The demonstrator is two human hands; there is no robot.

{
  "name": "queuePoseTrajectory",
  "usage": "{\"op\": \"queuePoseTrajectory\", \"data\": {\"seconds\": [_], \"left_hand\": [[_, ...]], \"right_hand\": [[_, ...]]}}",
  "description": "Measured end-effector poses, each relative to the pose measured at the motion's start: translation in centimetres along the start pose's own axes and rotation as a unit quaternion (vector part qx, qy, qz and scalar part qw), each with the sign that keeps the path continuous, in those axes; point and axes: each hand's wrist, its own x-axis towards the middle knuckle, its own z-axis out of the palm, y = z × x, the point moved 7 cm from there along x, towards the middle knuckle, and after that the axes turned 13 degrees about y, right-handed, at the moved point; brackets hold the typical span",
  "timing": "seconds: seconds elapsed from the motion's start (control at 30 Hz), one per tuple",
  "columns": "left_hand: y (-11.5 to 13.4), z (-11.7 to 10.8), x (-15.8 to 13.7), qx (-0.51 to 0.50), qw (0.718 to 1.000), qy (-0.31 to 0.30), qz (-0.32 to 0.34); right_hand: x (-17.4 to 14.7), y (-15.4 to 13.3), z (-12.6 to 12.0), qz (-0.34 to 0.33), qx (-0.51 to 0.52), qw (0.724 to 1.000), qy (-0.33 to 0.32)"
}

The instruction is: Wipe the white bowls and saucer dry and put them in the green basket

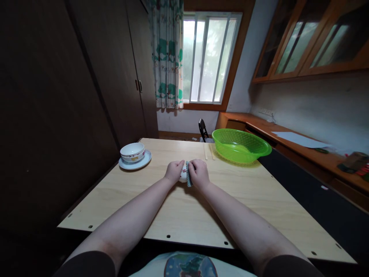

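Over the middle of the table, my left hand is closed around a small white cup with a red flower pattern. Most of the cup is hidden by my fingers, so its full shape cannot be made out. My right hand grips a blue-green cloth, which is pressed against the cup's right side. Both hands are close together, thumbs up, with the cup and cloth between them.
Two stacked white bowls stand on a plate at the table's far left. Chopsticks lie beside a green plastic basket at the far right. Beyond the wooden table is a folding chair.
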Motion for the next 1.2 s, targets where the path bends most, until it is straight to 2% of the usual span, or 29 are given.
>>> {"op": "queuePoseTrajectory", "data": {"seconds": [0.23, 0.3, 0.37, 0.5, 0.6, 0.77, 0.97, 1.03, 1.1, 1.2], "left_hand": [[-1.5, -0.2, 0.6, -0.038, 0.996, 0.033, -0.071], [-1.6, -0.2, 0.6, -0.043, 0.995, 0.036, -0.079], [-1.4, -0.2, 0.5, -0.043, 0.995, 0.035, -0.079], [-1.0, -0.2, 0.3, -0.065, 0.995, 0.033, -0.072], [-1.2, -0.2, 0.4, -0.086, 0.991, 0.044, -0.090], [-1.6, -0.2, 0.4, -0.102, 0.986, 0.061, -0.114], [-2.0, -0.4, 0.5, -0.092, 0.985, 0.078, -0.125], [-2.3, -0.5, 0.6, -0.096, 0.984, 0.082, -0.127], [-2.5, -0.4, 0.7, -0.108, 0.983, 0.078, -0.128], [-2.5, -0.2, 0.7, -0.127, 0.981, 0.067, -0.128]], "right_hand": [[0.4, 2.7, 0.3, 0.112, 0.108, 0.987, 0.036], [0.5, 2.7, 0.0, 0.114, 0.103, 0.987, 0.056], [0.5, 1.8, -0.5, 0.068, 0.076, 0.993, 0.063], [-0.2, -1.5, -0.4, -0.089, 0.037, 0.995, 0.004], [-0.5, -2.0, -0.2, -0.118, 0.018, 0.993, -0.012], [-0.2, -0.1, 0.2, -0.063, 0.016, 0.998, -0.003], [0.0, 3.3, 0.9, 0.082, 0.098, 0.991, 0.043], [-0.1, 3.6, 0.9, 0.108, 0.117, 0.986, 0.058], [-0.2, 2.8, 0.7, 0.076, 0.101, 0.991, 0.051], [-0.5, 0.3, 0.5, -0.038, 0.047, 0.998, 0.007]]}}
